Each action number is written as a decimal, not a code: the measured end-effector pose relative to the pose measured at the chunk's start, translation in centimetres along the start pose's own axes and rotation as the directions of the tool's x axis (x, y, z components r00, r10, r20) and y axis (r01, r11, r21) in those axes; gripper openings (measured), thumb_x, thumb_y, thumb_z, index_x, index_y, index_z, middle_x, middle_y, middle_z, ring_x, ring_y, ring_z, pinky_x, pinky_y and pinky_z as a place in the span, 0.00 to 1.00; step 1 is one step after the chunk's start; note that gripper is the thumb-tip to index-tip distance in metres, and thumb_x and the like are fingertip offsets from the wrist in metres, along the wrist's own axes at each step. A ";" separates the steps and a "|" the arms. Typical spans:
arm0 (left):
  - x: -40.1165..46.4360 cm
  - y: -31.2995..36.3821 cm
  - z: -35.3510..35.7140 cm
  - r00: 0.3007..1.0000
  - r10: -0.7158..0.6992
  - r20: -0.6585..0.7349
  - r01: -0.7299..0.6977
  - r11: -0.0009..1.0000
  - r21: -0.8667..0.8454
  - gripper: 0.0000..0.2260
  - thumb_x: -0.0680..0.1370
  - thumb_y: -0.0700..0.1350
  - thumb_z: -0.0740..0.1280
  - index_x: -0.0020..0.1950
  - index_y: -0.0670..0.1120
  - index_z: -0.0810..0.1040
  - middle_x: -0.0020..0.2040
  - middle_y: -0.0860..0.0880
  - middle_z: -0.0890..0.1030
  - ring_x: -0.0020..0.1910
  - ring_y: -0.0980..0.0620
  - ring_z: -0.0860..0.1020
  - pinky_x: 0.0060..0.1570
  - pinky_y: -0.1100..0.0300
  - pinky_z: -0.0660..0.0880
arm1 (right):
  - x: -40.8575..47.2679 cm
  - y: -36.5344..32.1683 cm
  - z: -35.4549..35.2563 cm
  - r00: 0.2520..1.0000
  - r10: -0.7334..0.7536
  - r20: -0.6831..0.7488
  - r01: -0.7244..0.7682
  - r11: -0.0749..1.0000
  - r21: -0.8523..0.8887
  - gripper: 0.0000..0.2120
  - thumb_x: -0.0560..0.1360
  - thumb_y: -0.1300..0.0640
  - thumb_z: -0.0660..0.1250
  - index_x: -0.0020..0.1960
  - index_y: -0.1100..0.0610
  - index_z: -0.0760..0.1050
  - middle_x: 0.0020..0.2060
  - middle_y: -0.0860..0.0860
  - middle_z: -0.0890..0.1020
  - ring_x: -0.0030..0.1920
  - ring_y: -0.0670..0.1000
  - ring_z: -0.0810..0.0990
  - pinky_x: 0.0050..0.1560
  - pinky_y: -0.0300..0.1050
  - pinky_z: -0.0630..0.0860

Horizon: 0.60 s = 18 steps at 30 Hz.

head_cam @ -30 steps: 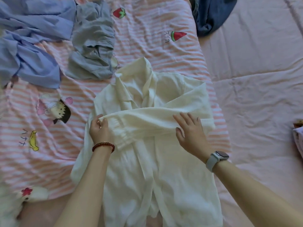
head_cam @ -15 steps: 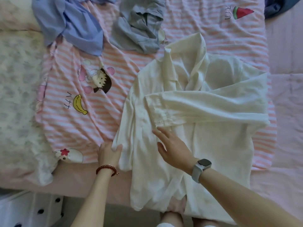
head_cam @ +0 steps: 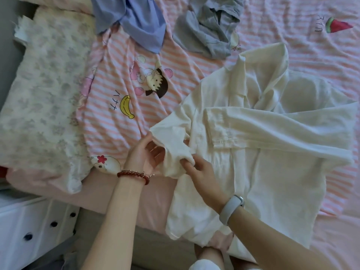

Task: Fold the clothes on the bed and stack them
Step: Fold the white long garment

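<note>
Bed [head_cam: 331, 240] under pale pink sheet, filling most of frame; pink-striped cartoon blanket [head_cam: 120, 78] spread across upper half, floral quilt [head_cam: 42, 84] at left, white drawer unit [head_cam: 29, 227] at lower left beyond mattress edge.

White shirt [head_cam: 272, 172] laid open, centre to right of frame, hem hanging over near edge of bed. One sleeve [head_cam: 272, 131] already folded across chest, cuff pointing left. Second sleeve end [head_cam: 173, 149] bunched at centre, lifted slightly off blanket.

Blue garment [head_cam: 136, 20] crumpled at upper centre-left; grey garment [head_cam: 208, 32] crumpled at upper centre. Both unfolded, well apart from shirt.

Left hand [head_cam: 144, 154], red bead bracelet [head_cam: 134, 175] at wrist: palm turned inward, fingers partly curled beneath second sleeve end, thumb up against fabric edge. Right hand [head_cam: 198, 168], watch [head_cam: 231, 209] at wrist: fingertips pinching lower corner of same sleeve end.

Handling estimate: thin, soft, light cloth, creasing freely, no stiffness to hold a fold unaided. Best held at cuff and seam edges with both hands, then smoothed flat after placing.

Versus half a second ago: left hand moved from shirt's side edge up to sleeve end; right hand off flat press on shirt front, now pinching sleeve end. Camera swung further left, more quilt and drawer unit showing. First sleeve unchanged.
</note>
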<state>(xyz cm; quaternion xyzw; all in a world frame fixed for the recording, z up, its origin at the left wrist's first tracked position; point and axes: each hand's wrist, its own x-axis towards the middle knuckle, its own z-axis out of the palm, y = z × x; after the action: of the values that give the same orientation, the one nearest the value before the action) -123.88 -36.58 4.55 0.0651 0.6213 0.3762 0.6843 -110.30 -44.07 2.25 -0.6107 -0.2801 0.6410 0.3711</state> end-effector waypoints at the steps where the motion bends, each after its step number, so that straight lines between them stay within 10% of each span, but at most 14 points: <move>1: -0.1 -0.2 0.0 0.993 0.115 -0.021 -0.114 0.992 0.054 0.06 0.79 0.45 0.62 0.51 0.45 0.76 0.43 0.48 0.80 0.37 0.53 0.79 0.32 0.64 0.76 | 0.4 -0.5 -0.5 0.996 0.073 -0.044 -0.068 0.992 0.106 0.07 0.78 0.58 0.63 0.46 0.59 0.78 0.44 0.55 0.81 0.48 0.50 0.79 0.53 0.54 0.76; 7: -1.1 -3.5 0.2 0.898 0.264 0.353 -0.371 0.884 0.283 0.23 0.65 0.49 0.72 0.59 0.53 0.72 0.55 0.55 0.79 0.51 0.58 0.79 0.43 0.65 0.77 | 2.1 -3.1 -4.2 0.969 0.247 0.006 -0.236 0.920 0.313 0.11 0.79 0.56 0.59 0.50 0.61 0.78 0.45 0.55 0.83 0.47 0.52 0.82 0.52 0.46 0.78; 11: -1.6 -5.1 2.5 0.880 0.384 0.279 -0.474 0.740 0.477 0.10 0.68 0.50 0.70 0.48 0.53 0.78 0.46 0.53 0.82 0.44 0.57 0.80 0.44 0.64 0.76 | 2.0 -3.5 -5.2 0.968 0.250 -0.001 -0.245 0.951 0.188 0.10 0.78 0.55 0.62 0.50 0.60 0.78 0.44 0.54 0.83 0.44 0.50 0.83 0.46 0.42 0.80; 15: -1.3 -4.9 3.9 0.876 0.454 0.164 -0.451 0.648 0.614 0.17 0.77 0.44 0.67 0.28 0.48 0.71 0.25 0.57 0.72 0.24 0.62 0.69 0.29 0.66 0.66 | 1.2 -2.3 -5.5 0.991 0.019 -0.133 -0.020 1.000 -0.008 0.27 0.72 0.46 0.68 0.68 0.47 0.64 0.58 0.49 0.75 0.54 0.49 0.79 0.51 0.47 0.79; 18: -2.0 -5.2 5.0 0.902 0.380 0.205 -0.423 0.685 0.593 0.17 0.79 0.42 0.63 0.29 0.45 0.71 0.21 0.57 0.72 0.23 0.61 0.69 0.28 0.65 0.68 | 0.6 -1.8 -5.7 0.977 -0.197 -0.083 0.182 0.971 -0.156 0.28 0.66 0.45 0.69 0.64 0.36 0.64 0.62 0.43 0.71 0.57 0.47 0.76 0.53 0.42 0.75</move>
<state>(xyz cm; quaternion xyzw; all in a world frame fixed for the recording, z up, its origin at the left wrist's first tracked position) -117.03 -39.52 4.35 0.4346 0.6579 0.2869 0.5441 -104.35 -43.13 2.77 -0.6376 -0.3655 0.5494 0.3976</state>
